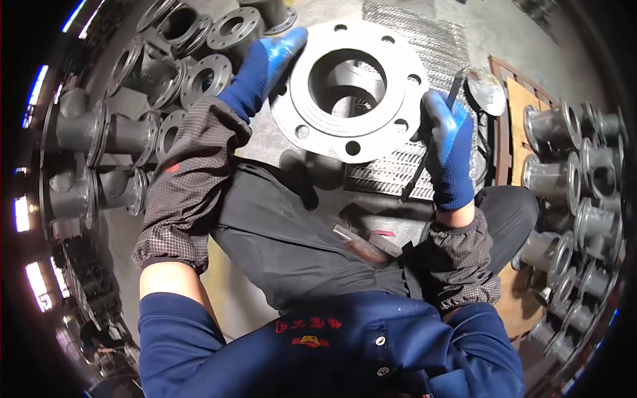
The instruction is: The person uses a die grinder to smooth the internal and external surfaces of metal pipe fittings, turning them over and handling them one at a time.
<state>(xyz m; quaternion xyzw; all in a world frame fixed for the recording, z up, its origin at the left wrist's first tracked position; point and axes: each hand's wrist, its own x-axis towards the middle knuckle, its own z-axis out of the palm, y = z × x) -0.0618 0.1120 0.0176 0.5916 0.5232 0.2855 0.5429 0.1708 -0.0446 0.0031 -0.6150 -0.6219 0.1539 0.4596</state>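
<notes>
Left hand (279, 56) stretched to flange (352, 129), right hand (448, 126) curled round dark rod (456, 87)

Bright blue gloves (265, 71) and a silvery-white flange (406, 93) among dull grey pipe fittings (74, 134).
The gloves' fingers (290, 41) are vivid, glossy blue, deepening to navy at the cuffs (455, 178); the flange glows nearly white, patterned with a ring of round holes, some dark, some pale. The oversleeves (199, 166) are brownish grey with a fine pale grid check, the left one bearing a red patch (172, 168). The shirt (232, 365) is navy, with red lettering (324, 324), a red-and-yellow emblem (310, 341) and white buttons (380, 341). The trousers (279, 242) are charcoal black. A grey metal grating (385, 180) shows rows of short slots; a board (521, 99) is tan, its frame (502, 156) reddish brown; the floor (497, 40) is grey.
</notes>
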